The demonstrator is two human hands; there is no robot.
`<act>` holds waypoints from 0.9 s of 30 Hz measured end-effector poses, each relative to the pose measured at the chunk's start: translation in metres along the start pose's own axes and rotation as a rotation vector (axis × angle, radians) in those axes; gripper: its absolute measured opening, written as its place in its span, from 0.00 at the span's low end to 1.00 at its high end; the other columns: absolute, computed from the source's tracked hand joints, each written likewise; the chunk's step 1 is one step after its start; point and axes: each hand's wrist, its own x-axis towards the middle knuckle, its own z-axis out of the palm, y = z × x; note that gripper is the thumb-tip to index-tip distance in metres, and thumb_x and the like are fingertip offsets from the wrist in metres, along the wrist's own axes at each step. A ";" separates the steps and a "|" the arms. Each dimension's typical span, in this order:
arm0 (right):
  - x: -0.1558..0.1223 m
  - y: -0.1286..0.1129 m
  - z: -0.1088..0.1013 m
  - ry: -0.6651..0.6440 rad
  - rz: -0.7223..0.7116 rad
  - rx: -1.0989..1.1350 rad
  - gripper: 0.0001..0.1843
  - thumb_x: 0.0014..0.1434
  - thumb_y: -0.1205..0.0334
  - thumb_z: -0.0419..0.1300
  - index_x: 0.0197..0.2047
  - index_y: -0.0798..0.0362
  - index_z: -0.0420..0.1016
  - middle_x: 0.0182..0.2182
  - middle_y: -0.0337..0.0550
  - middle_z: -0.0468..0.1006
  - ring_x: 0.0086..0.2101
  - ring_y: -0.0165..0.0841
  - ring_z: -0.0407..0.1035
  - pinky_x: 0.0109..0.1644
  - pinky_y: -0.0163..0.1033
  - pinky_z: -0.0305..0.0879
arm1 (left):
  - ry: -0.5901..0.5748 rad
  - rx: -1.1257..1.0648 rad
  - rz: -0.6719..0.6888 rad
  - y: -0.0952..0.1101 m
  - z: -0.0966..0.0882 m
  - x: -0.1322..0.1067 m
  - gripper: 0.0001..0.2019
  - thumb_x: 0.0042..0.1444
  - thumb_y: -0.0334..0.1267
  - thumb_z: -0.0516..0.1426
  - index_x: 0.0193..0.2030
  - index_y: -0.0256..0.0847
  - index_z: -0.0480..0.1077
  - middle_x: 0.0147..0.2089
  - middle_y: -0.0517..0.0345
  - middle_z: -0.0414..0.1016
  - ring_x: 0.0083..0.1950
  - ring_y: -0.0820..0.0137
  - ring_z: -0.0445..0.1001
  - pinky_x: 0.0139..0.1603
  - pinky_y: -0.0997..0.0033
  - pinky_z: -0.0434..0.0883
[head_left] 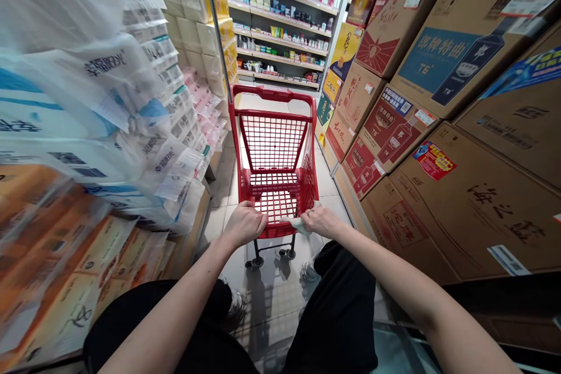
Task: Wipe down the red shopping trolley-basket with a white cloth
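Note:
A red plastic shopping cart point(274, 146) stands in the aisle in front of me, its basket holding nothing I can see. My left hand point(243, 224) is closed over the near rim of the cart on the left side. My right hand point(319, 220) grips the near rim on the right side, with a crumpled white tissue or cloth point(298, 224) pressed under its fingers. My legs in black trousers and my light shoes point(309, 272) show below, just behind the cart's small wheels point(254, 263).
Stacked tissue packs point(105, 105) in plastic crowd the left side of the narrow aisle. Large brown cardboard boxes point(442, 146) pile up on the right. Shelves of small goods point(284, 23) cross the far end. The tiled floor point(272, 298) runs between them.

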 end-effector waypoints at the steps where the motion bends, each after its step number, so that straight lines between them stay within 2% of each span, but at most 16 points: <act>1: -0.005 0.005 0.002 0.000 0.003 -0.004 0.13 0.64 0.68 0.44 0.40 0.60 0.69 0.34 0.54 0.76 0.35 0.36 0.71 0.37 0.40 0.62 | 0.002 0.000 -0.005 0.002 0.000 0.001 0.24 0.61 0.36 0.43 0.16 0.39 0.68 0.22 0.54 0.75 0.24 0.71 0.69 0.45 0.59 0.62; 6: -0.003 0.007 0.004 -0.015 -0.018 -0.030 0.13 0.62 0.71 0.44 0.39 0.61 0.69 0.33 0.53 0.76 0.32 0.35 0.71 0.36 0.39 0.61 | 0.027 0.030 -0.055 0.011 0.007 0.009 0.25 0.61 0.36 0.43 0.15 0.39 0.68 0.20 0.53 0.74 0.23 0.70 0.69 0.45 0.57 0.62; 10: 0.015 -0.012 -0.001 0.008 -0.019 -0.019 0.13 0.63 0.68 0.43 0.39 0.60 0.68 0.33 0.53 0.76 0.32 0.36 0.72 0.34 0.39 0.63 | 0.049 0.008 -0.066 0.017 0.010 0.013 0.23 0.60 0.36 0.43 0.18 0.40 0.70 0.21 0.54 0.75 0.25 0.69 0.70 0.45 0.57 0.62; 15: 0.032 -0.032 -0.003 0.053 -0.034 0.008 0.14 0.64 0.66 0.42 0.41 0.59 0.67 0.34 0.52 0.76 0.33 0.38 0.72 0.33 0.39 0.64 | 0.045 -0.110 -0.080 0.019 0.003 0.013 0.21 0.61 0.36 0.43 0.23 0.41 0.71 0.27 0.55 0.78 0.31 0.68 0.73 0.46 0.59 0.62; 18: 0.027 -0.031 -0.003 0.089 -0.047 -0.003 0.14 0.65 0.68 0.41 0.45 0.60 0.66 0.35 0.52 0.76 0.35 0.37 0.72 0.36 0.40 0.64 | 0.032 -0.182 -0.079 0.017 -0.002 0.013 0.19 0.62 0.37 0.42 0.32 0.42 0.73 0.33 0.57 0.79 0.35 0.68 0.74 0.48 0.60 0.61; 22: 0.006 -0.014 -0.003 0.073 -0.031 0.010 0.13 0.65 0.69 0.42 0.43 0.59 0.66 0.35 0.52 0.75 0.36 0.35 0.71 0.38 0.38 0.63 | 0.033 -0.190 -0.067 0.015 -0.003 0.012 0.18 0.63 0.39 0.42 0.46 0.42 0.72 0.36 0.55 0.80 0.36 0.68 0.75 0.50 0.60 0.61; 27: -0.011 -0.001 0.001 0.067 0.051 0.008 0.13 0.65 0.65 0.45 0.40 0.59 0.69 0.34 0.52 0.76 0.36 0.37 0.71 0.40 0.41 0.62 | 0.026 -0.192 -0.082 0.021 -0.004 0.016 0.18 0.64 0.41 0.42 0.50 0.43 0.69 0.39 0.55 0.79 0.39 0.68 0.75 0.51 0.60 0.60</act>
